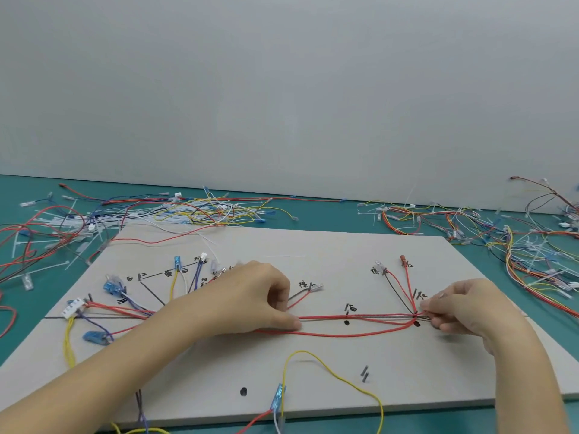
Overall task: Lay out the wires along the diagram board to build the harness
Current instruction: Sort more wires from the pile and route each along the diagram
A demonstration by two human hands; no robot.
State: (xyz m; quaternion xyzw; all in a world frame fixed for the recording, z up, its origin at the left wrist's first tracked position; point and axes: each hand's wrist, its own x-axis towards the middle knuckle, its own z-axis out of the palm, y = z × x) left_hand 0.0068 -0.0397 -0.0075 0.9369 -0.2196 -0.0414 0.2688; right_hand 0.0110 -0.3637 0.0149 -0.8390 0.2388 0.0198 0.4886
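Red wires (354,317) already run along the drawn trunk line of my diagram board (313,245), and I judge the harness well past halfway: blue connectors (112,288), a white plug (72,308) and several branch wires sit at their marked ends on the far left, and two branches climb to a clear terminal (379,265) and a red terminal (404,260) further right. My left hand (257,297) is curled, its thumb pressing the red bundle down on the board mid-trunk. My right hand (463,308) pinches the same bundle at the junction by the black dot (416,324), fingers closed on the wires. One red wire (338,334) sags loose below the trunk, and a yellow wire (332,374) with a blue connector (278,397) loops unrouted at the near edge, so I reckon some dressing and tying is left. Whether any ties are on yet I cannot tell. Around the board the teal worktop (329,214) carries heaps of spare wires (470,220) and white cable ties (62,227), against a plain grey wall (282,89)
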